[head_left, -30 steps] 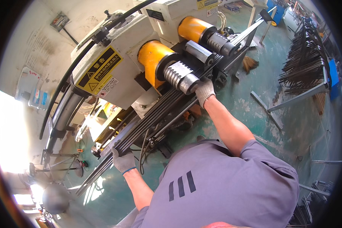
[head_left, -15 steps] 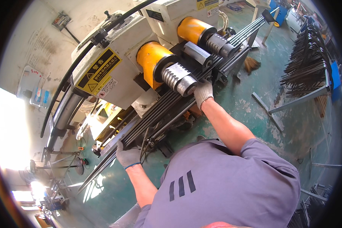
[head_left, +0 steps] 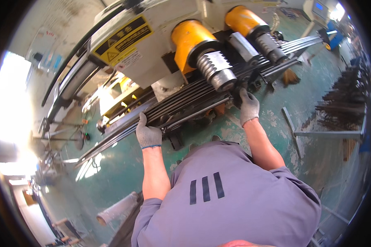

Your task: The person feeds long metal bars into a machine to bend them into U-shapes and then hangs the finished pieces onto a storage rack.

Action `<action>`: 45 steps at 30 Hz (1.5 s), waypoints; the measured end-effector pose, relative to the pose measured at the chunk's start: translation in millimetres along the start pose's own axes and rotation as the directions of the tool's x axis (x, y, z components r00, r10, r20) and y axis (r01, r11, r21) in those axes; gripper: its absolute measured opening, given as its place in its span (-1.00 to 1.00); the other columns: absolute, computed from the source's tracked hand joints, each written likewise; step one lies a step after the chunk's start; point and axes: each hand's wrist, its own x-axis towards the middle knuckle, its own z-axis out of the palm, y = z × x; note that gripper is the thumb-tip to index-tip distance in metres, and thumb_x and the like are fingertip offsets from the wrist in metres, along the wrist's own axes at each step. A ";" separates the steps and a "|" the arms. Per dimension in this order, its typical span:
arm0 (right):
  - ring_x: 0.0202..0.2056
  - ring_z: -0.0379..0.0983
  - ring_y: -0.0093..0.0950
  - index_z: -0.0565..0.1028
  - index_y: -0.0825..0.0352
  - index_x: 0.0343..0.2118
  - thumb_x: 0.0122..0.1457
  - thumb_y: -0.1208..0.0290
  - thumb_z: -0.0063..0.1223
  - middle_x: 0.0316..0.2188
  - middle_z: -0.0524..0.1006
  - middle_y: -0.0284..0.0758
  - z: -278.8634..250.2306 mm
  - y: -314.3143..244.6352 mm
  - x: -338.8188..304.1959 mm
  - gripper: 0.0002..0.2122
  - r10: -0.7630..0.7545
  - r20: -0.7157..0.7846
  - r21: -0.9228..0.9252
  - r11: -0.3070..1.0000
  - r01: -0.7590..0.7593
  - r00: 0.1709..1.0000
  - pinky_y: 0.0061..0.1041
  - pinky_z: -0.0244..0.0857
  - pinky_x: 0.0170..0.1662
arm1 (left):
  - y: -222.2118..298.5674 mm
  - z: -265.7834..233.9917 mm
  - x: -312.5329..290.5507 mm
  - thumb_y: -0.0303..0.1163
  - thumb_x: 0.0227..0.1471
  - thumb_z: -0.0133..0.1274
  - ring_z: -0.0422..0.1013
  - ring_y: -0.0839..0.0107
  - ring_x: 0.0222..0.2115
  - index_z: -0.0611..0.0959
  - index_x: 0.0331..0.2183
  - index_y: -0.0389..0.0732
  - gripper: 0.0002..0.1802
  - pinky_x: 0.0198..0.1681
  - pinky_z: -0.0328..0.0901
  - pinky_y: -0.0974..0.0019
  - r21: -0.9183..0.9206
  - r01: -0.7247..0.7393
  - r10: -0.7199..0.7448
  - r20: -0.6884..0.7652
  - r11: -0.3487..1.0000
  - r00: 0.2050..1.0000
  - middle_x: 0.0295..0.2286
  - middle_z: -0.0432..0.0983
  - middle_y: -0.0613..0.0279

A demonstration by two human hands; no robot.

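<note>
Bars [head_left: 169, 103] are running 8 to 2 o'clock. L hand [head_left: 149, 133] is touching them; R hand [head_left: 249, 108] is sitting near roller [head_left: 217, 69], 1 o'clock. Can't tell either grip. Staying off roller's prob. safest.

A pale roll [head_left: 118, 208] lies lower left, a brown broom [head_left: 291, 77] upper right.

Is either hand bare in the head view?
No: the left hand and the right hand both wear knit gloves.
</note>
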 end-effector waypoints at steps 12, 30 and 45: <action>-0.43 0.57 -0.46 0.58 0.46 -0.16 0.30 0.27 0.19 -0.36 0.65 -0.26 -107.9 47.6 22.8 -0.71 0.175 -0.143 -0.154 0.968 -0.196 0.974 -0.48 0.43 -0.38 | 53.4 -61.0 28.8 -0.32 0.40 -0.15 0.48 0.04 -0.02 0.54 -0.06 -0.38 -0.68 0.19 0.38 -0.14 -0.121 -0.267 0.247 -0.157 0.956 0.956 -0.11 0.56 -0.04; -0.56 0.48 -0.47 0.55 0.24 -0.33 0.30 0.22 0.19 -0.51 0.57 -0.38 -138.9 162.9 31.0 -0.81 0.335 -0.048 -0.410 0.852 -0.325 0.941 -0.45 0.29 -0.53 | 163.5 -152.2 5.4 -0.06 0.37 -0.10 0.38 -0.05 0.12 0.52 0.10 -0.24 -0.51 0.32 0.18 -0.18 -0.402 -0.217 0.184 -0.120 0.890 0.976 0.08 0.49 -0.01; -0.03 0.48 -0.36 0.58 0.15 -0.07 0.36 0.19 -0.05 -0.02 0.55 -0.35 -269.4 242.3 -100.2 -0.75 0.288 -0.180 -0.967 0.124 -0.223 0.941 -0.32 0.45 -0.13 | 482.5 -429.1 66.9 0.01 0.37 -0.08 0.45 -0.06 -0.11 0.33 0.14 -0.20 -0.45 -0.13 0.48 -0.16 0.166 -0.521 0.523 -0.520 0.838 0.676 0.00 0.38 -0.06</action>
